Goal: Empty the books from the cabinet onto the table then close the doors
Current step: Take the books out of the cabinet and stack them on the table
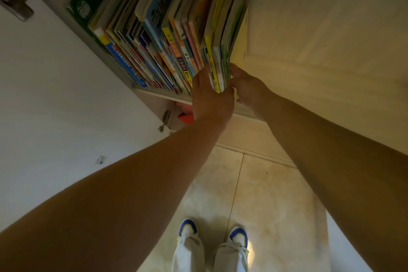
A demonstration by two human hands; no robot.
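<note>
As we look down from the head camera, a tight row of upright books (167, 35) fills the cabinet shelf (159, 93). At the row's right end, our left hand (209, 95) and right hand (247, 88) press in from either side of a thin bundle of books (220, 68), fingers curled onto its spines. Right of the row hangs the open cabinet door (320, 29). Below the shelf, we see our blue-and-white shoes (187, 227) on the tiled floor (276, 194).
</note>
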